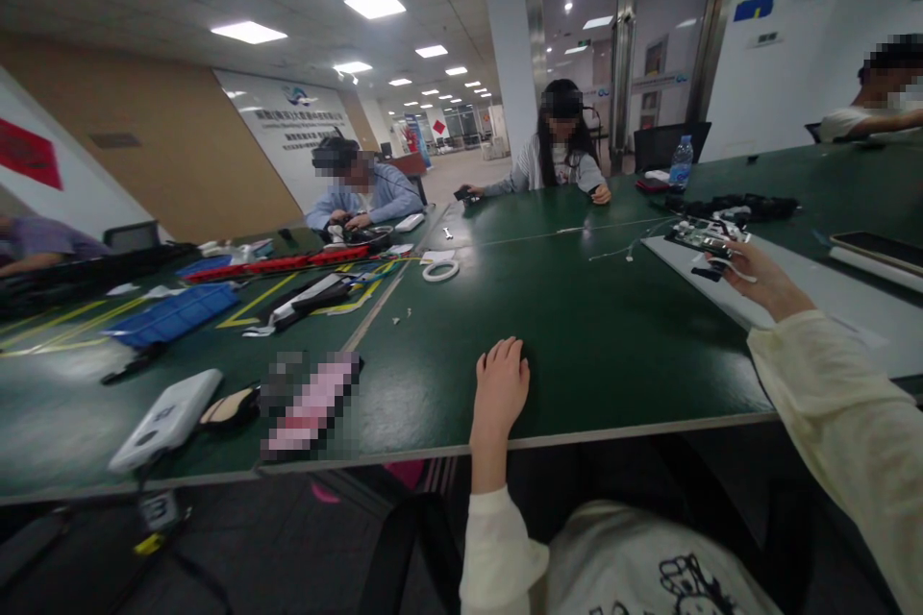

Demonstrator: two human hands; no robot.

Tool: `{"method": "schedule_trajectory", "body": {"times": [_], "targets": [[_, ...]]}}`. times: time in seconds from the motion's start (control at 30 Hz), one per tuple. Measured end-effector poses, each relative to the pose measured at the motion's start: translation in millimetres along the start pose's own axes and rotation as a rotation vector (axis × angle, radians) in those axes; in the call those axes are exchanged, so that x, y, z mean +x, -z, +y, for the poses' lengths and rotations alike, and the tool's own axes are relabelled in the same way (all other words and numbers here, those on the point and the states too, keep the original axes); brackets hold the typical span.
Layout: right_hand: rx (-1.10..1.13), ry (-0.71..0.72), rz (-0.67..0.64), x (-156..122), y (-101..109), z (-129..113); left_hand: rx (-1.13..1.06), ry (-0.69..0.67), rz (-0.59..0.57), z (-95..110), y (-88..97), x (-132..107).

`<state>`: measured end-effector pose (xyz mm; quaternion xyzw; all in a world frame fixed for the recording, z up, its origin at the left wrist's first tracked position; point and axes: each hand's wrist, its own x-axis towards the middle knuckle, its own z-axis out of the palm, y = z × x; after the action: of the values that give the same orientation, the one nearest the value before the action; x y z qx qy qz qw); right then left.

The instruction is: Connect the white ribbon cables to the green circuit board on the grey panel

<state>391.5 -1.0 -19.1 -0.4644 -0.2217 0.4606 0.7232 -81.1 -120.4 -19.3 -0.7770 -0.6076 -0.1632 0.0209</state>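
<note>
My left hand [503,382] lies palm down on the green table [577,346] near its front edge. Its fingers rest loosely on the surface and hold nothing. Off to the right, my right hand [764,277] is closed on a small device with silvery, white and black parts [710,240], above the corner of a white board [800,293]. Its exact kind cannot be made out. Behind the device lies a dark bundle of gear [764,205]. A thin white cable [630,255] stretches over the table left of it.
White tape roll [440,271], pink pixelated item [317,404], white box [167,418] and blue tray [173,312] are on the left. A water bottle [681,163] stands at the far right. Two people with headsets sit opposite; others are at both sides.
</note>
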Motion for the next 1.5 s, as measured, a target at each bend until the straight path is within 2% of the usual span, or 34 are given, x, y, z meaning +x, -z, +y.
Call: {"method": "schedule_trajectory", "body": {"times": [0.17, 0.37, 0.5, 0.77, 0.87, 0.97, 1.07, 1.2, 1.37, 1.5], "targets": [[-0.122, -0.084, -0.016, -7, -9, 3, -0.018, -0.001, -0.008, 0, 0.0, 1], [-0.109, -0.140, -0.113, -21, -30, 7, -0.019, 0.004, 0.002, 3, 2.9, -1], [-0.105, -0.197, -0.274, -38, -59, 12, -0.004, 0.005, 0.005, 4, 4.0, -2], [-0.114, -0.255, -0.610, -77, -134, 27, -0.013, -0.002, 0.011, 1, 1.8, -2], [-0.070, -0.279, -0.772, -88, -158, 41, -0.014, -0.009, 0.015, 1, 1.5, -2], [-0.056, -0.317, -0.817, -95, -173, 61, -0.011, -0.007, 0.012, 2, 2.7, -3], [-0.046, -0.344, -0.778, -97, -178, 83, -0.011, 0.006, 0.004, 4, 4.9, -3], [-0.063, -0.371, -0.757, -91, -171, 104, -0.023, 0.003, -0.006, 6, 8.3, -3], [-0.085, -0.363, -0.828, -84, -162, 111, -0.061, -0.024, 0.011, 6, 10.1, 0], [-0.056, -0.396, -0.855, -91, -162, 112, -0.170, -0.057, 0.051, 10, 15.8, 2]]}}
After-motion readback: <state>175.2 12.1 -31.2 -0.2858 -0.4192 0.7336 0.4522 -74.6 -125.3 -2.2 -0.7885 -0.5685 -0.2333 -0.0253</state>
